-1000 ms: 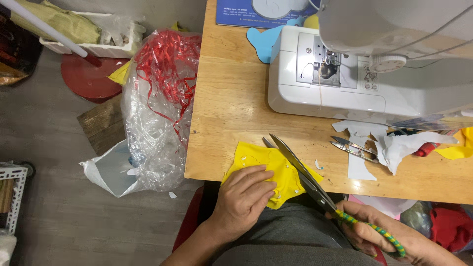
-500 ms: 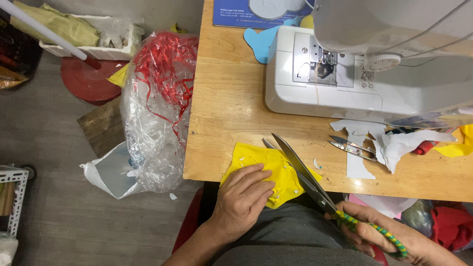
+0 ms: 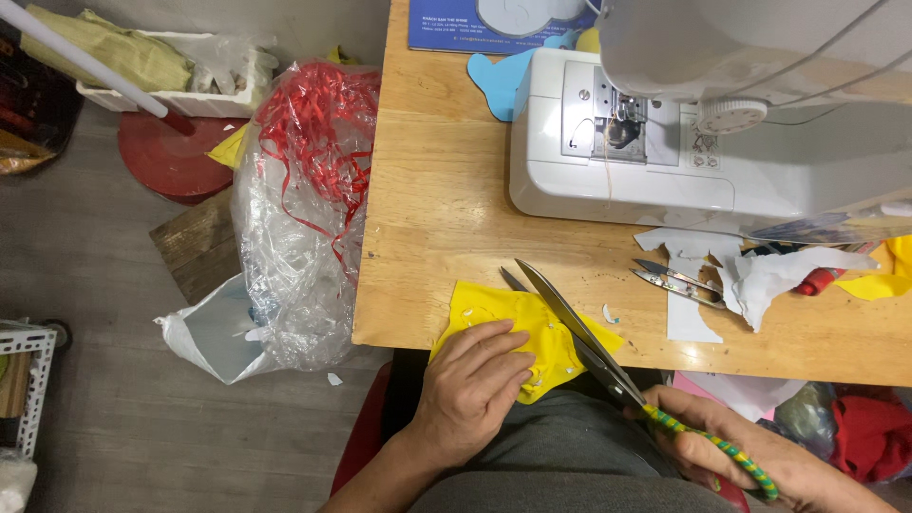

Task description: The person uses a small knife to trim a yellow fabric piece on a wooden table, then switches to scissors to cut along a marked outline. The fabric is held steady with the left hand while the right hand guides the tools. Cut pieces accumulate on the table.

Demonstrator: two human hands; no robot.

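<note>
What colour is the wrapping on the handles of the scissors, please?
Green and yellow stripes on the scissors handles, gripped by the right hand; the head view shows it.

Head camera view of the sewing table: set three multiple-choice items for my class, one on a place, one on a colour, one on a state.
1. Where does the yellow fabric lie?
A. on the front edge of the wooden table
B. under the sewing machine
C. on the floor

2. What colour are the strands inside the clear plastic bag?
A. blue
B. red
C. black

3. How do the blades of the large scissors stand?
A. shut tight
B. apart, around the fabric
C. lying unused on the table

Answers: 1 A, the fabric overhangs the near edge under the left hand. 2 B, red strands fill the bag's top. 3 B, two separate blade tips show, with the right hand gripping the handles.
</note>
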